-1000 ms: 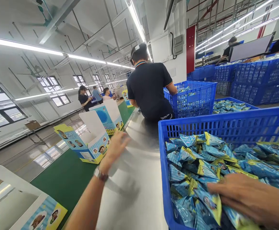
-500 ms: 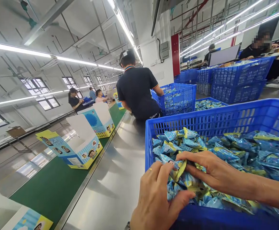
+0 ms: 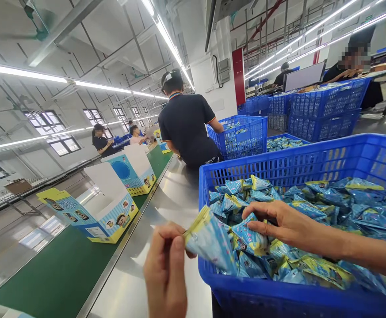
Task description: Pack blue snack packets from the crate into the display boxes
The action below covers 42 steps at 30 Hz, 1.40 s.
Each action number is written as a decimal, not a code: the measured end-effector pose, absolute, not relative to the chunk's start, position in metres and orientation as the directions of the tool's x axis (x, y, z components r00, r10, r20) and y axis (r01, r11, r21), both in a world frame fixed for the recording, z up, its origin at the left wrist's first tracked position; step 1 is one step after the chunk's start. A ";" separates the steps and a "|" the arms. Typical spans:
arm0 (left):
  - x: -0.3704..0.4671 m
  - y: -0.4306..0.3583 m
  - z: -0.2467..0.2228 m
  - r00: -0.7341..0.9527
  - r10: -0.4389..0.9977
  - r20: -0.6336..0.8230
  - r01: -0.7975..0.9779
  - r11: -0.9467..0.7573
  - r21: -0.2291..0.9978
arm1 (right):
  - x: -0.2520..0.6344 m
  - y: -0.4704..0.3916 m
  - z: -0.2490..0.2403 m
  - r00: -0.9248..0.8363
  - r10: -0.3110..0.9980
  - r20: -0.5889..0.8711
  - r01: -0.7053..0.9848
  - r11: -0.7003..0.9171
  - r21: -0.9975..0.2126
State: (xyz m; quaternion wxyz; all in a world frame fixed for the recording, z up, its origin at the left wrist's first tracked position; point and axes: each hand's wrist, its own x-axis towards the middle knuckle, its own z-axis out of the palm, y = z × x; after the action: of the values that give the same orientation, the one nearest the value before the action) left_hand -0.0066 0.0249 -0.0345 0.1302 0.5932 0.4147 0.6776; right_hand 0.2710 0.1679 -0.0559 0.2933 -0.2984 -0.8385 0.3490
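My left hand (image 3: 168, 267) pinches one blue-and-yellow snack packet (image 3: 212, 243) by its yellow end, tilted over the basket's near left corner. Inside the blue plastic basket (image 3: 299, 291), my right hand (image 3: 288, 225) has thumb and fingers closed on the corner of another blue packet (image 3: 250, 236), which rests among the heap. Many more of these pointed packets (image 3: 332, 267) fill the basket. To the left, a printed open box (image 3: 113, 221) stands on the green conveyor belt (image 3: 47, 265).
A metal ledge (image 3: 153, 221) runs between the belt and basket. A second printed box (image 3: 133, 172) stands farther along the belt. A co-worker in a dark shirt (image 3: 189, 128) stands ahead, beside another blue basket (image 3: 242, 141). Stacked blue crates (image 3: 325, 106) are at the back right.
My left hand has moved left out of the heap, carrying a packet. My right hand has stayed over the basket and now grips a different packet. The near boxes have shifted slightly left.
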 end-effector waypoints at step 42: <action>-0.021 0.017 -0.028 -0.187 0.848 0.496 0.006 -0.504 0.864 | 0.276 0.180 -0.055 -0.685 0.713 0.152 0.351 0.505 -0.789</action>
State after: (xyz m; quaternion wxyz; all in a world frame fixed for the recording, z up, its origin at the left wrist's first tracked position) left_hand -0.0209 0.0165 -0.0282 0.3153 0.5540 0.3855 0.6671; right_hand 0.2762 0.1804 -0.0555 0.2371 -0.3186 -0.8344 0.3821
